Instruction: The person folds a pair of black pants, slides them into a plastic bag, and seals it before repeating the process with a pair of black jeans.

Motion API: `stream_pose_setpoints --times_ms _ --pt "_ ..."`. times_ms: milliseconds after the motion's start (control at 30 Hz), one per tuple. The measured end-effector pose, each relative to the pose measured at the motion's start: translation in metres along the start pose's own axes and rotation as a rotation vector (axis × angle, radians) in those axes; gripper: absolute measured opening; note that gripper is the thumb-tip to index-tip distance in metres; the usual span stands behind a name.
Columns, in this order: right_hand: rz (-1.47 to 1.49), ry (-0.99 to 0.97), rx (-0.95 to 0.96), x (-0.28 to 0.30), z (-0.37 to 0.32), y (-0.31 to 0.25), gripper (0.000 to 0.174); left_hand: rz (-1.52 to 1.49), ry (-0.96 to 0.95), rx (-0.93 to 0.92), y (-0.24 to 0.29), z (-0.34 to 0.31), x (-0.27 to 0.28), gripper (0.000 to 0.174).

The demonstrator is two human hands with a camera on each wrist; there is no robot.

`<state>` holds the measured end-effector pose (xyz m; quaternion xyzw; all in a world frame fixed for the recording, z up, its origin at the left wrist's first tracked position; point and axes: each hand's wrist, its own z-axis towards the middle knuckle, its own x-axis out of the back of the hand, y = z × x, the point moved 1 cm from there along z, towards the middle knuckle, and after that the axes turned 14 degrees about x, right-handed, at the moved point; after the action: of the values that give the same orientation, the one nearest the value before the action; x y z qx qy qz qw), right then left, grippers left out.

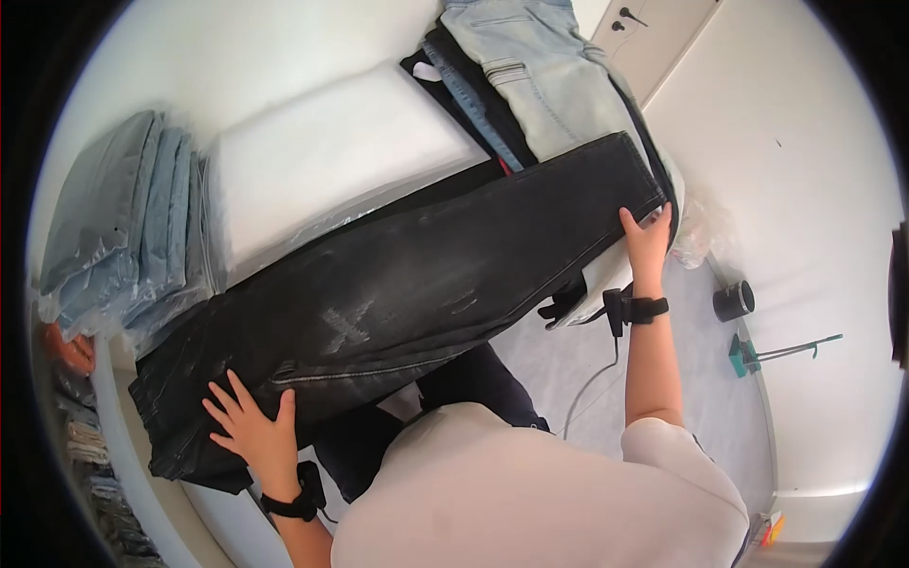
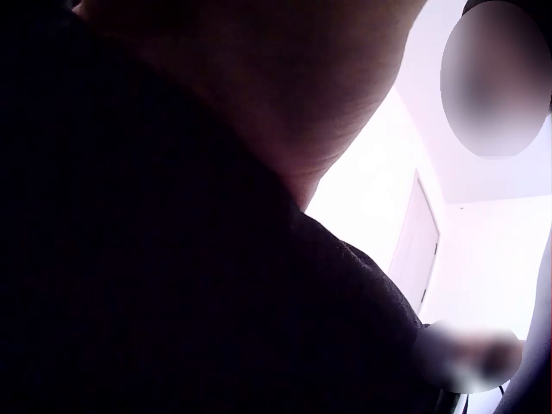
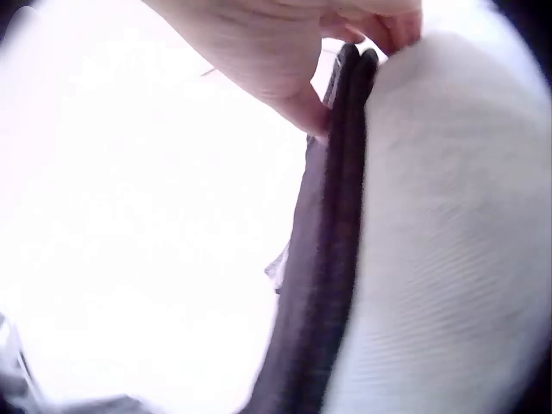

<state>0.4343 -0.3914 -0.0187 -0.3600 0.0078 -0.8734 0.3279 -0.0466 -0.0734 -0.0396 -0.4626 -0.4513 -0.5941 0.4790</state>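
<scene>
Black jeans [image 1: 426, 256] with faded, distressed patches lie folded lengthwise across the work surface. My left hand [image 1: 254, 428] rests on them near the waistband end, its fingers spread. At the leg-opening end, my right hand [image 1: 650, 248] grips the hem corner between thumb and fingers. The right wrist view has the right hand [image 3: 323, 65] at the top, with the thumb against the dark folded edge [image 3: 332, 224] and the fingers on its other side, by pale fabric [image 3: 448, 216]. Dark cloth [image 2: 190, 276] fills much of the left wrist view, below bare skin.
Bagged folded jeans [image 1: 104, 208] are stacked at the left, beside a pile of clear plastic bags [image 1: 331, 151]. Light blue jeans [image 1: 559, 95] and darker pairs lie at the back. On the floor at the right stand a black bin [image 1: 733, 302] and a green dustpan [image 1: 743, 356].
</scene>
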Motion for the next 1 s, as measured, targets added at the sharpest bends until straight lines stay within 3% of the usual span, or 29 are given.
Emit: stream_pose_setpoints --times_ms 33,67,167,200,300,433,533,633,700,833,933,1000 --pt "0.238 -0.096 -0.180 -0.001 0.006 0.002 0.073 0.009 -0.014 0.014 0.001 0.000 0.001 0.087" --pt "0.244 -0.089 -0.176 0.000 0.009 0.000 0.073 0.021 -0.026 0.034 0.000 0.000 0.001 0.087" --pt "1.128 0.367 -0.476 -0.003 0.015 -0.012 0.079 0.011 -0.016 0.027 0.001 0.000 0.003 0.087" --pt "1.184 0.424 -0.574 -0.003 0.015 -0.017 0.060 0.001 -0.015 0.011 0.000 0.000 0.003 0.087" --pt "1.678 -0.010 -0.775 -0.021 0.022 -0.002 0.026 0.004 -0.015 0.023 0.001 0.000 0.005 0.086" --pt "1.559 -0.095 -0.898 -0.005 0.045 -0.033 0.040 -0.030 -0.045 0.033 0.001 -0.001 0.006 0.090" --pt "1.705 -0.163 -0.784 0.014 0.077 -0.047 0.043 -0.028 -0.048 0.040 0.003 0.000 0.009 0.090" --pt "1.701 -0.102 -0.743 0.042 0.112 -0.062 0.045 -0.031 -0.090 0.058 0.003 -0.002 0.010 0.088" --pt "1.784 -0.123 -0.719 0.047 0.127 -0.046 0.046 -0.032 -0.054 0.058 0.005 -0.004 0.009 0.086" --pt "1.689 -0.091 -0.745 0.010 0.119 -0.022 0.045 -0.001 -0.061 0.082 0.010 -0.004 0.009 0.080" --pt "1.481 -0.091 -0.988 -0.044 0.080 0.002 0.044 -0.002 -0.045 0.076 0.010 -0.004 0.009 0.081" --pt "1.530 -0.127 -0.943 -0.059 0.055 0.013 0.044 -0.003 -0.040 0.077 0.009 -0.004 0.009 0.081"
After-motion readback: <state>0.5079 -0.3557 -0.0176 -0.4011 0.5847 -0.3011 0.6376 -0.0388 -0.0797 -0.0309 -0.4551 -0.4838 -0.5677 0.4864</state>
